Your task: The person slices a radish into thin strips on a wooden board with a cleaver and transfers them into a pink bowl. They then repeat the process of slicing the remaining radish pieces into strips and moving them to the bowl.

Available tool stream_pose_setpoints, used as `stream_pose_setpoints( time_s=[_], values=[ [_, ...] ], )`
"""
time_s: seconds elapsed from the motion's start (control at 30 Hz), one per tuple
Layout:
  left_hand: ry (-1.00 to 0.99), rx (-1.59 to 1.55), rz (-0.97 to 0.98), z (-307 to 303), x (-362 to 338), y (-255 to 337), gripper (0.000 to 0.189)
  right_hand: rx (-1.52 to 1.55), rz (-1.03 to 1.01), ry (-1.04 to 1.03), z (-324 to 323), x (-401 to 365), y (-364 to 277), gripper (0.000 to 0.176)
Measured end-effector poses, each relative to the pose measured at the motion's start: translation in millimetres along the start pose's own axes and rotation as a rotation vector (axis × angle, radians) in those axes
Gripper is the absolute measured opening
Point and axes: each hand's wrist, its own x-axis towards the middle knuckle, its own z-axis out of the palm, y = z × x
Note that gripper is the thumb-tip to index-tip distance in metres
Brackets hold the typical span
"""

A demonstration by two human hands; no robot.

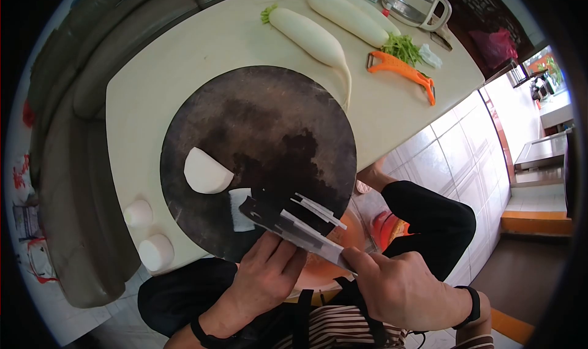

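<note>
My right hand (398,288) is closed round the handle end of a knife (294,232), whose dark blade lies low over the round dark board (257,116). Close against the blade is my left hand (266,272), its fingers bent together at the board's near edge; what lies under the fingertips is hidden. Thin white radish strips (318,209) are beside the blade on its right. To the blade's left sits a flat white slice (241,211), partly covered by it. A thick half-round radish piece (207,171) rests on the board's left part.
Whole white radishes (306,35) lie at the table's (138,91) back, near an orange peeler (401,73) and a glass kettle (410,3). Two radish chunks (156,252) stand at the near left edge. Below the board's right edge is an orange basin (355,223).
</note>
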Motion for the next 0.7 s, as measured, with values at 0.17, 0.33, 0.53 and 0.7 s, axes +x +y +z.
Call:
stream_pose_setpoints(
  time_s=[0.17,0.33,0.53,0.7],
  values=[
    [-0.018,0.017,-0.027,-0.3,0.0,2.3,0.025,-0.103,0.055,-0.08,1.2,-6.6,-2.8,0.038],
    [-0.028,0.013,-0.013,-1.4,0.6,0.5,0.023,-0.098,0.026,-0.087,-3.3,-4.9,-5.6,0.036],
    [-0.041,-0.021,-0.064,2.7,-3.6,2.6,0.027,-0.152,-0.098,0.11,17.8,25.7,-5.3,0.035],
    [-0.01,0.012,-0.044,1.3,-0.7,3.7,0.032,-0.024,-0.009,0.1,15.7,14.3,2.6,0.037]
  ],
)
